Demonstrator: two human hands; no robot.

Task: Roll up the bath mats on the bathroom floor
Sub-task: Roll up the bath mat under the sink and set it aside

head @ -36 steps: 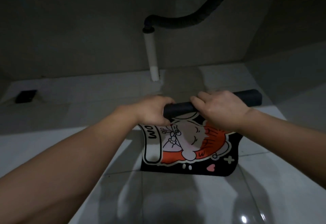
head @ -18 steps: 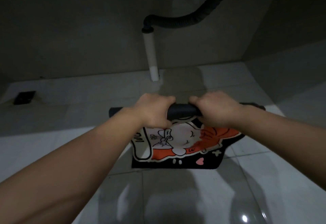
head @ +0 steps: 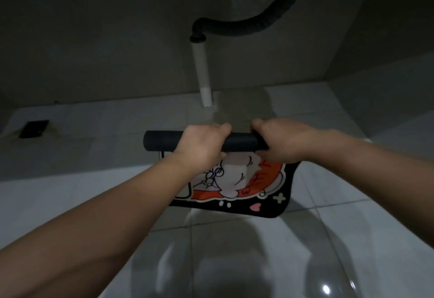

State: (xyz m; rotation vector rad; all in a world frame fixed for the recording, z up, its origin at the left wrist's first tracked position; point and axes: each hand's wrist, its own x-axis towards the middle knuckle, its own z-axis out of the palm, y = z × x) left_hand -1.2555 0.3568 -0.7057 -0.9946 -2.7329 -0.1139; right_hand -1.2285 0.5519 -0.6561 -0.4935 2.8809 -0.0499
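Note:
A bath mat (head: 242, 189) with a black border and an orange-and-white cartoon print is partly rolled into a black tube (head: 239, 142) and held above the tiled floor. The unrolled part hangs down below the tube toward me. My left hand (head: 202, 149) grips the tube left of its middle, fingers curled over the top. My right hand (head: 279, 143) grips the tube's right end, which is hidden under the hand. The left end of the roll sticks out free.
A white drain pipe (head: 203, 74) rises from the floor just behind the roll and joins a black corrugated hose (head: 249, 28). A dark floor drain (head: 34, 128) sits at the far left. Walls close in behind and on the right. Glossy grey tiles (head: 234, 262) lie in front.
The roll has shifted left between my hands, so its left end now sticks out and the right end is covered. The hanging flap has become shorter.

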